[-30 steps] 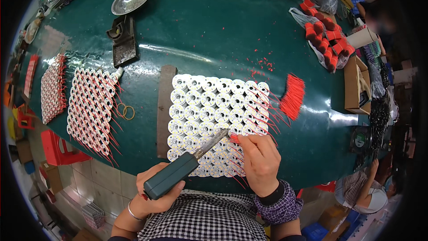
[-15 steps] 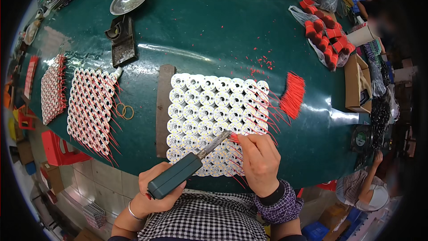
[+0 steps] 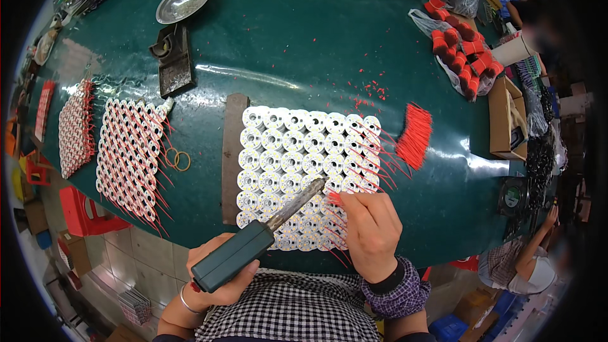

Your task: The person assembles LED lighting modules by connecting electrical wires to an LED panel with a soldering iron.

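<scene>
My left hand [image 3: 223,295] is wrapped around the dark green handle of a soldering iron [image 3: 235,254]. Its metal shaft slants up and right across a grid of round white LED boards [image 3: 272,160], with the tip at one board right of the middle. Close beside that tip, my right hand [image 3: 373,235] pinches a small bunch of red wires [image 3: 334,198], their ends pointing at the boards. Red wires trail from the boards along the grid's right side. A dark flat bar [image 3: 234,164] lies against the grid's left edge.
A bundle of cut red wires [image 3: 415,136] lies right of the grid. Two more wired panels [image 3: 130,158] [image 3: 76,128] are at left, near a dark metal stand [image 3: 174,66] and a silver bowl [image 3: 184,1]. Red wire bundles [image 3: 465,50] and a cardboard box [image 3: 500,117] sit at right.
The soldering iron and my left hand have shifted slightly left and down, and the tip has moved a little up. My right hand stays pinched on the red wires, nearly in place.
</scene>
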The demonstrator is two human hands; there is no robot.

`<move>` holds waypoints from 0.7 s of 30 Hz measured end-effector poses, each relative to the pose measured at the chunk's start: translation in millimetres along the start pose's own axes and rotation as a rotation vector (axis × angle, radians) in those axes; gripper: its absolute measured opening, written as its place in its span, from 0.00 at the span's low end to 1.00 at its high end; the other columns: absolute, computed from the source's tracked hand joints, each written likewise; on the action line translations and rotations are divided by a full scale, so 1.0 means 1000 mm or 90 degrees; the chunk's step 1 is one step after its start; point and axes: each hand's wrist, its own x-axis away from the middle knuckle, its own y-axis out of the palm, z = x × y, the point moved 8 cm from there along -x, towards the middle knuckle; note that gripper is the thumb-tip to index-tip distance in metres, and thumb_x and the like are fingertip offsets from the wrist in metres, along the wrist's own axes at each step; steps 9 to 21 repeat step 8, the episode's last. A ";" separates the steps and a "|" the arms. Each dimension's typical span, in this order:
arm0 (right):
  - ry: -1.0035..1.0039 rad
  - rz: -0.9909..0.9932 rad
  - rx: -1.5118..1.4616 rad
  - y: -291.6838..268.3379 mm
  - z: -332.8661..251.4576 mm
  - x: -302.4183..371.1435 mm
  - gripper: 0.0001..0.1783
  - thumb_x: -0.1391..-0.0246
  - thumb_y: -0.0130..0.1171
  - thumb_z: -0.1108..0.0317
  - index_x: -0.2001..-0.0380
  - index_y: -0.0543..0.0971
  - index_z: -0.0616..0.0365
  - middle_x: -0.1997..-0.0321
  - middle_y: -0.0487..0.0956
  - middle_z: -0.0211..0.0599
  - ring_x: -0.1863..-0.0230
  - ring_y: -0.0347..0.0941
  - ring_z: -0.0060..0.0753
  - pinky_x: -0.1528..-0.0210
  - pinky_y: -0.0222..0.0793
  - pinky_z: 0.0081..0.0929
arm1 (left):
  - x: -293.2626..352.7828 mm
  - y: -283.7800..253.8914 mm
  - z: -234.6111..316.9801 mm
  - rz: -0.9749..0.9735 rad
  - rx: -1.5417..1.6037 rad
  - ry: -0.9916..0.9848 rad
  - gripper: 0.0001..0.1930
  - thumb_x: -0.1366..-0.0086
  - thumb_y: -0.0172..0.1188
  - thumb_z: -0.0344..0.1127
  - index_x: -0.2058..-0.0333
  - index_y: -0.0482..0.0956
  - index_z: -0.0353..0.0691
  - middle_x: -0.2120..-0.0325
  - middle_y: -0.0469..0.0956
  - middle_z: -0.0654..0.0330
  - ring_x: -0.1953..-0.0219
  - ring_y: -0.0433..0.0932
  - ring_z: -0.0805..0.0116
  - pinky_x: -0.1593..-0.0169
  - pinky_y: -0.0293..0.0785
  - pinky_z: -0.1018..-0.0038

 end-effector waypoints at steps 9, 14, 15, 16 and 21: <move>0.038 0.001 -0.027 0.006 0.011 -0.001 0.16 0.56 0.64 0.87 0.60 0.83 0.66 0.66 0.79 0.41 0.67 0.76 0.42 0.66 0.73 0.33 | -0.019 0.009 0.012 -0.049 0.000 0.061 0.15 0.47 0.72 0.27 0.60 0.83 0.29 0.66 0.83 0.51 0.69 0.85 0.60 0.65 0.80 0.73; 0.038 0.001 -0.027 0.006 0.011 -0.001 0.16 0.56 0.64 0.87 0.60 0.83 0.66 0.66 0.79 0.41 0.67 0.76 0.42 0.66 0.73 0.33 | -0.019 0.009 0.012 -0.049 0.000 0.061 0.15 0.47 0.72 0.27 0.60 0.83 0.29 0.66 0.83 0.51 0.69 0.85 0.60 0.65 0.80 0.73; 0.038 0.001 -0.027 0.006 0.011 -0.001 0.16 0.56 0.64 0.87 0.60 0.83 0.66 0.66 0.79 0.41 0.67 0.76 0.42 0.66 0.73 0.33 | -0.019 0.009 0.012 -0.049 0.000 0.061 0.15 0.47 0.72 0.27 0.60 0.83 0.29 0.66 0.83 0.51 0.69 0.85 0.60 0.65 0.80 0.73; 0.038 0.001 -0.027 0.006 0.011 -0.001 0.16 0.56 0.64 0.87 0.60 0.83 0.66 0.66 0.79 0.41 0.67 0.76 0.42 0.66 0.73 0.33 | -0.019 0.009 0.012 -0.049 0.000 0.061 0.15 0.47 0.72 0.27 0.60 0.83 0.29 0.66 0.83 0.51 0.69 0.85 0.60 0.65 0.80 0.73; 0.038 0.001 -0.027 0.006 0.011 -0.001 0.16 0.56 0.64 0.87 0.60 0.83 0.66 0.66 0.79 0.41 0.67 0.76 0.42 0.66 0.73 0.33 | -0.019 0.009 0.012 -0.049 0.000 0.061 0.15 0.47 0.72 0.27 0.60 0.83 0.29 0.66 0.83 0.51 0.69 0.85 0.60 0.65 0.80 0.73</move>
